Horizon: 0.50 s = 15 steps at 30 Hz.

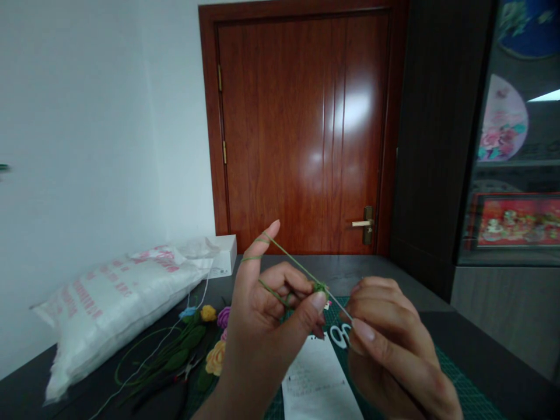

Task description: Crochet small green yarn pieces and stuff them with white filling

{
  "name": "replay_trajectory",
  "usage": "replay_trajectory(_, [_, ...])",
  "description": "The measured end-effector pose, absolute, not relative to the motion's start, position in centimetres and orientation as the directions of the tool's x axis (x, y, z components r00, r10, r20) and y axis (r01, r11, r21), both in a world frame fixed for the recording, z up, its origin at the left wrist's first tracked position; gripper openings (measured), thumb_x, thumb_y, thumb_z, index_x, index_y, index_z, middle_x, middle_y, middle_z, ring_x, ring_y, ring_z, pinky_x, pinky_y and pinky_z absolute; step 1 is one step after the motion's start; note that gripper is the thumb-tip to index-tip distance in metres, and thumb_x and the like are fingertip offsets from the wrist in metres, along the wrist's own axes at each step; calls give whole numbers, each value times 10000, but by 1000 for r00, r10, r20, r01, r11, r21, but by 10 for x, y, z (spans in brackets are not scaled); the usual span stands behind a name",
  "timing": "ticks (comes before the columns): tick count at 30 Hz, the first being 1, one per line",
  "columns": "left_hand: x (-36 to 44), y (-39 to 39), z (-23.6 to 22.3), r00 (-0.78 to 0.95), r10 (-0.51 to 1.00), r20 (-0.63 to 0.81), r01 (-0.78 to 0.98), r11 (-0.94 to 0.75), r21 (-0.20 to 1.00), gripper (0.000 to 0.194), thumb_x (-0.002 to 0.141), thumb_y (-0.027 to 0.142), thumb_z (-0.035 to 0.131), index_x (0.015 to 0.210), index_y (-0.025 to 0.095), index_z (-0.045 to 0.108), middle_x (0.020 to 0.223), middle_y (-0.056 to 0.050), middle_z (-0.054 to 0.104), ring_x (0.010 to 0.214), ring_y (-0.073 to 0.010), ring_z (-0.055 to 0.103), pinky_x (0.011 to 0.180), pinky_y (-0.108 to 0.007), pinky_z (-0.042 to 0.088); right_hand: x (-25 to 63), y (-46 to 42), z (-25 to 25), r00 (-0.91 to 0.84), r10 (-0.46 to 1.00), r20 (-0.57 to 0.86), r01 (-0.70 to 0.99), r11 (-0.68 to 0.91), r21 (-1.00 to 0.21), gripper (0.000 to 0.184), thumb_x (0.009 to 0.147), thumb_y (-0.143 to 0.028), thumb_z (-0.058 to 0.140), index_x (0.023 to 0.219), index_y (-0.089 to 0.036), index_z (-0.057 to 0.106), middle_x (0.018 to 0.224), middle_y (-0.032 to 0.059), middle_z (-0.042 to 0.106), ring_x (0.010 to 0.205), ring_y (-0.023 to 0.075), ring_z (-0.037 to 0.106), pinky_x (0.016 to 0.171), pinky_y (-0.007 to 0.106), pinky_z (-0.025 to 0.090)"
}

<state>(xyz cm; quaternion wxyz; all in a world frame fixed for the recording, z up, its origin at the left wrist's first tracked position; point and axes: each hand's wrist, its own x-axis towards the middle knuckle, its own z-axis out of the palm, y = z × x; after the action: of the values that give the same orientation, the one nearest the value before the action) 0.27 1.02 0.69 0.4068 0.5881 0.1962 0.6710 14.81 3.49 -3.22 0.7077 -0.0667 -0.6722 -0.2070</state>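
My left hand [280,309] pinches a small green crochet piece [321,288] between thumb and middle finger. Green yarn [291,256] loops around its raised index finger and runs taut down to the piece. In my right hand [391,335], closed on its shaft, is a thin crochet hook [339,306] whose tip meets the green piece; the fingers cover its rear part. Below the hands lies a sheet of paper [317,385] with faint writing, and white-handled scissors [339,336] show partly between them.
A green cutting mat [464,373] covers part of the dark table [324,265]. To the left lie crocheted flowers [216,357], green stems [175,350], pliers [188,368] and a big white bag [126,297]. A white box [225,256] stands behind the bag.
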Motion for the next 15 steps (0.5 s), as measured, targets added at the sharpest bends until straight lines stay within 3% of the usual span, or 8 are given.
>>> replay_trajectory(4, [1, 13, 8, 52, 777, 627, -327, -580, 746, 922, 783, 118, 811, 1568, 247, 346, 708, 61, 661, 531, -119, 641, 498, -208, 571, 147, 38, -29, 68, -249, 966, 354, 911, 211, 261, 891, -1, 571, 1032, -197, 668, 798, 15, 681, 641, 156, 604, 611, 377, 531])
replay_trajectory(7, [-1, 14, 9, 49, 771, 635, -304, -594, 744, 834, 789, 116, 804, 1520, 214, 415, 734, 43, 671, 542, -118, 640, 490, -204, 567, 145, 35, -24, 90, -194, 977, 294, 942, 160, 202, 902, -32, 578, 1005, -183, 665, 756, 13, 658, 645, 163, 614, 638, 385, 534])
replay_trajectory(9, [-3, 16, 10, 55, 766, 641, -289, -602, 744, 789, 794, 116, 799, 1496, 200, 449, 746, 30, 681, 547, -118, 636, 488, -201, 566, 144, 33, -21, 174, -55, 983, 185, 982, 22, 156, 932, -71, 573, 994, -187, 655, 736, 4, 622, 664, 166, 619, 668, 379, 533])
replay_trajectory(12, [-6, 19, 10, 86, 771, 631, -290, -586, 756, 752, 789, 118, 805, 1467, 202, 491, 771, 16, 701, 553, -117, 638, 487, -203, 567, 143, 34, -18, 253, 282, 925, -76, 959, -272, 95, 992, -156, 546, 964, -204, 623, 727, -5, 576, 653, 154, 591, 631, 327, 511])
replay_trajectory(15, [-10, 23, 10, 155, 779, 608, -320, -543, 777, 732, 780, 117, 816, 1441, 196, 512, 796, 4, 712, 568, -127, 652, 488, -216, 574, 139, 40, -16, 96, 538, 838, -367, 802, -472, 193, 1026, -290, 518, 853, -214, 554, 668, -22, 521, 582, 141, 522, 556, 288, 482])
